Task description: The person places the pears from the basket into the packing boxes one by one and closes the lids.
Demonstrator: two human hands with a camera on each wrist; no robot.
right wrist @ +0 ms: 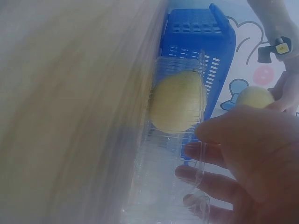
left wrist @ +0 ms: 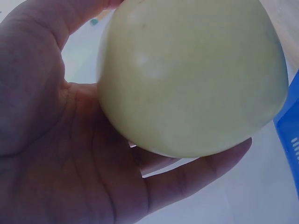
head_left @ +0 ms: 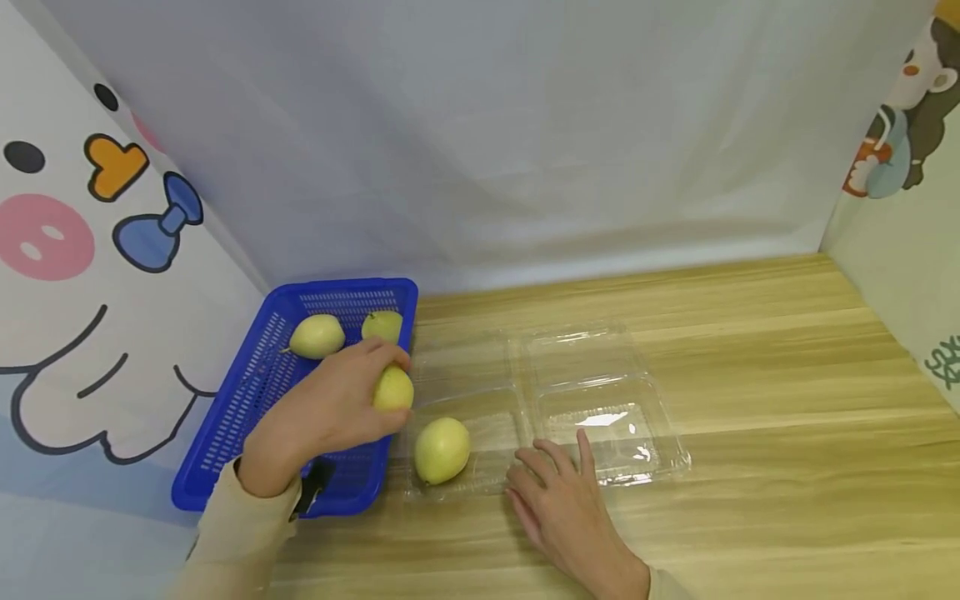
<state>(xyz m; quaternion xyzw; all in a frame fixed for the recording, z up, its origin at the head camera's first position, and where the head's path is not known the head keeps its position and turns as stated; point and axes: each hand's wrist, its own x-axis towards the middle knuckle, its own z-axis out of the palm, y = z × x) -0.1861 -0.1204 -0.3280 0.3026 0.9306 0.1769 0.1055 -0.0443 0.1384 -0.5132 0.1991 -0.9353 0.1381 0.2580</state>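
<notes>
1. The left hand (head_left: 330, 412) holds a pale yellow pear (head_left: 393, 388), its fingers (left wrist: 205, 170) curled under and around the fruit. The pear sits at the fingertips, just above the near edge of a blue basket (head_left: 232, 417) and beside a clear plastic clamshell box (head_left: 600, 392).
2. The right hand (head_left: 566, 500) rests on the wooden surface (head_left: 787, 467) with its fingers (head_left: 558, 454) straight and spread, the tips touching the box's near edge. It grips nothing.
3. A second pear (head_left: 442, 450) lies in the box's left tray, just beyond the right fingertips. Two more pears (head_left: 317, 336) lie in the basket, behind the left fingers.
4. Likely risk: the held pear is smooth and round and appears to be held mostly by the fingertips, so it could slip and roll across the surface.
5. Likely risk: the box looks thin and light. With only fingertips steadying it, a pear dropped in could make it slide or tip.
6. Likely risk: a pear set down close to the one already in the tray could knock it out.
</notes>
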